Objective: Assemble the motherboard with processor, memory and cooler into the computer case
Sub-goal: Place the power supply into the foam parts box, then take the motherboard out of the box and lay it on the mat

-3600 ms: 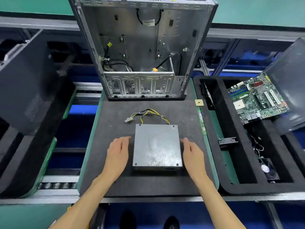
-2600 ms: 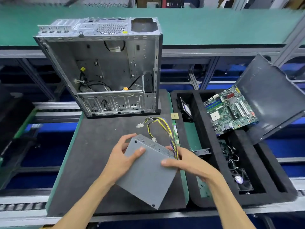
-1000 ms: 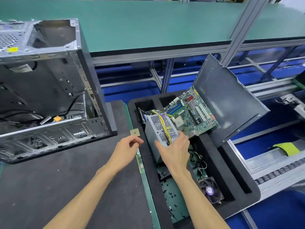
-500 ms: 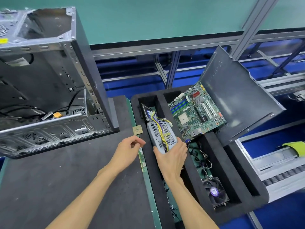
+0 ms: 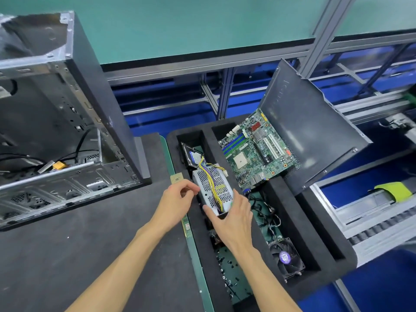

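Lowering the power supply [image 5: 213,188] into the foam tray [image 5: 315,224], keep cables tucked (they snag). The right hand [image 5: 231,218] grips its end. The left hand [image 5: 177,199], fingers curled, seemingly holds nothing.

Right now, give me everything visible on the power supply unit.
The power supply unit is a silver-grey metal box with a perforated mesh face turned up. A bundle of yellow, black and purple wires runs along that face and ends in a white connector at its far end. It stands tilted in the left slot of the black foam tray, far end near a drive in the same slot. The right hand grips its near end; the left hand is at its left edge, contact unclear.
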Demonstrator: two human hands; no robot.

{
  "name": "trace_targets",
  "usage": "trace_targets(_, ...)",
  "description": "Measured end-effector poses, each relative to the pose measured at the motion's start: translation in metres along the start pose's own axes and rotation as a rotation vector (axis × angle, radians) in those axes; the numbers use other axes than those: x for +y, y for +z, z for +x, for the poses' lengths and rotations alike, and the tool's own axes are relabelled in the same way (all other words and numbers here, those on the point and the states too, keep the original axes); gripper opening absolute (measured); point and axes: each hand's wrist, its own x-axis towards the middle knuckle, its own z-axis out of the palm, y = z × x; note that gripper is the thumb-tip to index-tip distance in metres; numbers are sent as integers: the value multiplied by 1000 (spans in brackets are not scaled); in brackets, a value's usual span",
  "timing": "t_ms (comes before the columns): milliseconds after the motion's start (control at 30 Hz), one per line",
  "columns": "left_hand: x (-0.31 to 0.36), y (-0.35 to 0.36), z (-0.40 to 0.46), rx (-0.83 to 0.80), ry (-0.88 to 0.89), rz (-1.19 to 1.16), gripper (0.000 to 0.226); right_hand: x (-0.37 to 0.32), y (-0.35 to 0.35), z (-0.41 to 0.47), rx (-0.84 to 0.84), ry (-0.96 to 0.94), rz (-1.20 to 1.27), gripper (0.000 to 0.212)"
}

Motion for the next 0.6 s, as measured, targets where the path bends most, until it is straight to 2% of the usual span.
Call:
trace_targets(100, 11, 11, 7, 40, 60, -19, 37, 14, -18, 1, 87, 9, 254, 53)
trace_targets(167, 21, 20, 15, 60, 100, -28, 36, 18, -32, 14, 196, 181, 479, 29)
trace_targets(200, 27, 24, 20, 62, 120, -31, 35, 20, -39, 24, 248, 280, 561, 24)
trace_targets(233, 32, 29, 24, 61, 143, -34, 34, 22, -46, 36, 298, 371, 620, 26)
trace_targets(333, 46, 43, 38, 36, 171, -42, 32, 32, -60, 68, 383, 535, 744, 50)
trace_targets(500, 61, 64, 56, 29, 249, 83, 26, 42, -62, 101, 381, 591, 783, 77)
trace_targets(600, 68, 73, 67, -4, 257, 35, 25, 46, -61, 120, 377, 598, 823, 84)
